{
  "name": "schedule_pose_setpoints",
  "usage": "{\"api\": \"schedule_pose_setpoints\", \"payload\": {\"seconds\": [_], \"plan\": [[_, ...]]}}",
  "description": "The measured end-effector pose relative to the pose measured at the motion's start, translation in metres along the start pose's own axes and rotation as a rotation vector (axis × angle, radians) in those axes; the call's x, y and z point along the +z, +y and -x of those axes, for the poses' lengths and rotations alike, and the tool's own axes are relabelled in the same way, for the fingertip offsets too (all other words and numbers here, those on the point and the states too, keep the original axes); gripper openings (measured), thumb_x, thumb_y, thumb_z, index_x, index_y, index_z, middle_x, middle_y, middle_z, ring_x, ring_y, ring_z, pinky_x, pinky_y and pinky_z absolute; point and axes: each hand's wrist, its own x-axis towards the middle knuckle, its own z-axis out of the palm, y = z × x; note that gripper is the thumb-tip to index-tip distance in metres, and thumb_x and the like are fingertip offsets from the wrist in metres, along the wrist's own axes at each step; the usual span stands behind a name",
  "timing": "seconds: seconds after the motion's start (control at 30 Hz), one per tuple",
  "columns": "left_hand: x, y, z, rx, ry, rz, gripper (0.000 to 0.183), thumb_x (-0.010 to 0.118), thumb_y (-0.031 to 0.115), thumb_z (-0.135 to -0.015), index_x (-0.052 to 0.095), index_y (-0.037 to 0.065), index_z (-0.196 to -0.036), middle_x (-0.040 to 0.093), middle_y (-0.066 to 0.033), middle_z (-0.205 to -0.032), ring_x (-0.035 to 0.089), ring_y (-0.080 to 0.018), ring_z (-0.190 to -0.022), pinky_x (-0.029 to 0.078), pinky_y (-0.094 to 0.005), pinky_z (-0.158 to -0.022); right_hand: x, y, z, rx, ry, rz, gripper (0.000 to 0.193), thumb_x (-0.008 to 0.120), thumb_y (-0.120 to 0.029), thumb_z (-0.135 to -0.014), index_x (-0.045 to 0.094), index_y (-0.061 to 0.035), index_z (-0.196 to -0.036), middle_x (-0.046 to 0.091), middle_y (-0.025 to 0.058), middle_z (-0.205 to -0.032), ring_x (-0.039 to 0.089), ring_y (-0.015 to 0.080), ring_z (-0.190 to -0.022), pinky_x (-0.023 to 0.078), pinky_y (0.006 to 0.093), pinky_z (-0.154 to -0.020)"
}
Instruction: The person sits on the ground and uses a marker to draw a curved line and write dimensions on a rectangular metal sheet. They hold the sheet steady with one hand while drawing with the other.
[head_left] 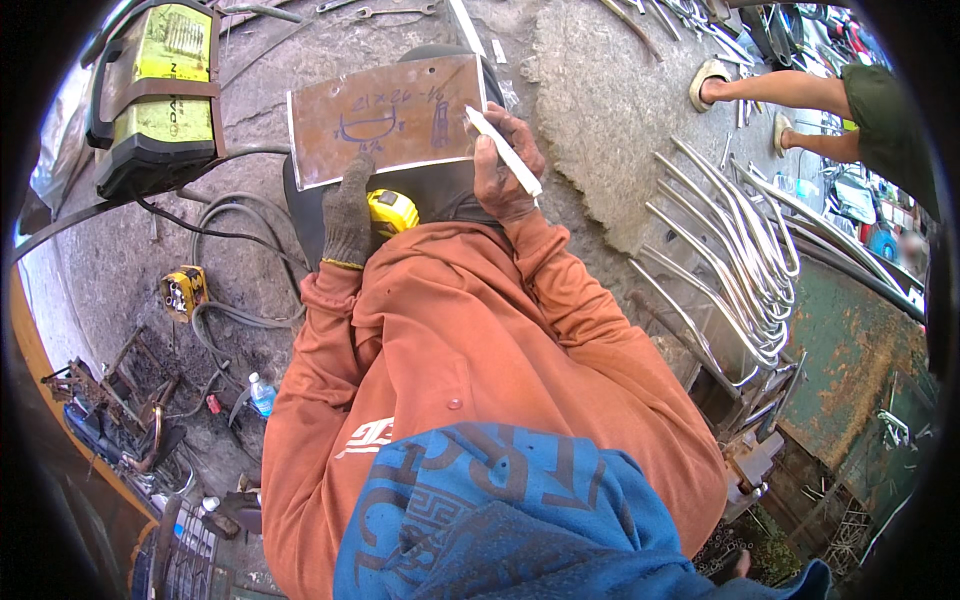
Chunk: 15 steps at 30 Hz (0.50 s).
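A brown rectangular board (pixel 410 120) with a sketch and figures in dark ink rests over my lap. My left hand (pixel 348 215), in a grey knitted glove, grips its lower edge, with a finger or thumb lying over the front. Bare and curled, my right hand (pixel 510 165) holds a white marker pen (pixel 503 150) at the board's right edge. The pen slants from upper left to lower right. Just right of the gloved hand, a yellow tape measure (pixel 393 212) sits on my lap. The fingers behind the board are hidden.
A yellow-and-black welding machine (pixel 165 100) stands at upper left, with grey cables (pixel 240 215) looping over the floor. Bent shiny metal tubes (pixel 735 270) lie at right beside a rusty green sheet (pixel 850 350). Another person's legs (pixel 780 95) show at upper right.
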Motion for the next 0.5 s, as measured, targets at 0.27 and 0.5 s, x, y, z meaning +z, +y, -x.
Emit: {"api": "schedule_pose_setpoints", "payload": {"seconds": [0.27, 0.5], "plan": [[-0.009, -0.018, -0.005, 0.442, -0.043, -0.312, 0.039, 0.065, 0.035, -0.100, 0.073, 0.000, -0.115, 0.073, -0.0143, -0.100, 0.065, -0.0193, -0.087, 0.051, -0.0374, -0.077, -0.001, -0.003, 0.000, 0.030, -0.004, -0.010, 0.033, 0.057, -0.016, -0.098, 0.059, 0.0056, -0.122, 0.074, 0.0190, -0.107, 0.068, 0.0246, -0.115, 0.052, 0.0364, -0.102], [-0.015, -0.024, -0.009, 0.376, -0.100, -0.332, 0.029, 0.061, 0.020, -0.103, 0.069, 0.005, -0.127, 0.073, -0.0160, -0.109, 0.069, -0.0238, -0.094, 0.053, -0.0373, -0.082, 0.000, 0.001, 0.001, 0.013, 0.002, 0.001, 0.034, 0.058, -0.017, -0.098, 0.058, 0.0061, -0.123, 0.072, 0.0193, -0.114, 0.071, 0.0220, -0.108, 0.055, 0.0342, -0.096]]}}
